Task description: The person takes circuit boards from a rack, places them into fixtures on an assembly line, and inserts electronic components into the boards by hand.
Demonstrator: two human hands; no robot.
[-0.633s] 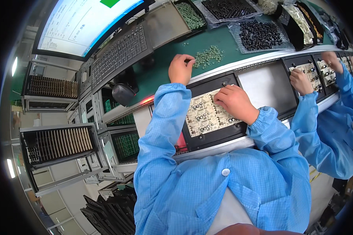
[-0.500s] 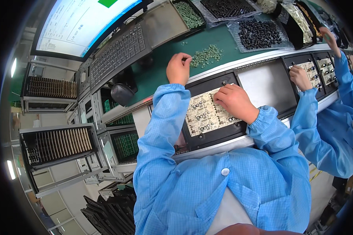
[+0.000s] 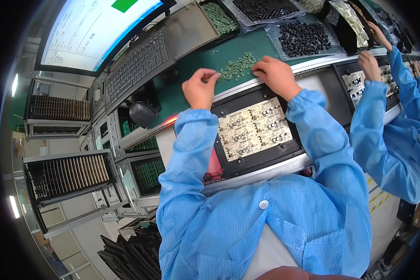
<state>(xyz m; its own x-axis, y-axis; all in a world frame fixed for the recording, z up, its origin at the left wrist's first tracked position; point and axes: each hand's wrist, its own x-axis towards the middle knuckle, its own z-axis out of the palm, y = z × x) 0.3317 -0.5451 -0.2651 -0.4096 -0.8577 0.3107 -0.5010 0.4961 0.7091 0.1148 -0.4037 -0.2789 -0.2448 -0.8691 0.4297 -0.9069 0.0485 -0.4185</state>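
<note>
A loose pile of small green components lies on the green mat. At its left edge is my left hand, thumb and forefinger brought together; anything between them is too small to make out. From the right, my right hand reaches to the pile with its fingers bent together, their tips touching or just beside the nearest pieces. What they grip, if anything, is hidden. Nearer to me, a pale circuit board panel with several dark round parts on it sits in a black carrier frame on the rail.
Bubble-wrap trays of black parts and a box of green components stand at the back. Left are a keyboard, a mouse, a monitor and board racks. A co-worker's hand is at the right.
My right hand has left the board panel and moved up to the component pile. My left hand has shifted slightly left and nearer. A red glow now shows left of the carrier frame.
</note>
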